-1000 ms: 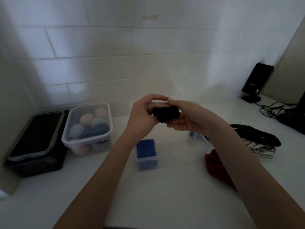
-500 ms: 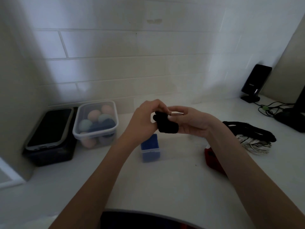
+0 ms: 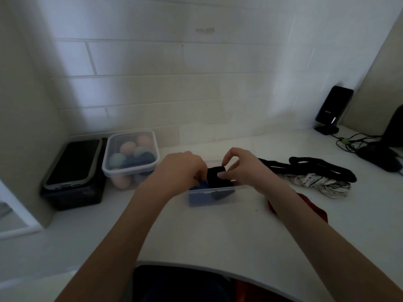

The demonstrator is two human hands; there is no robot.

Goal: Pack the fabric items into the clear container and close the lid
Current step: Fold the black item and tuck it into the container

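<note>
- Head view, far left: a dark case (image 3: 73, 171) beside a lidded tub (image 3: 130, 158) of pastel balls.
- Left hand (image 3: 181, 168) curls its fingers on the black fabric roll (image 3: 217, 177).
- The roll sits half inside the clear container (image 3: 214, 194), next to blue fabric (image 3: 200, 186).
- Right hand (image 3: 242, 168) pinches the roll's other side.
- Black bands (image 3: 316, 168), striped cloth (image 3: 320, 184) and red cloth (image 3: 305, 205) lie right of the container.

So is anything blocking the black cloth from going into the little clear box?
Nothing visible blocks it. Both hands, left hand and right hand, hold the black cloth at the open clear box, beside the blue cloth already inside.
</note>
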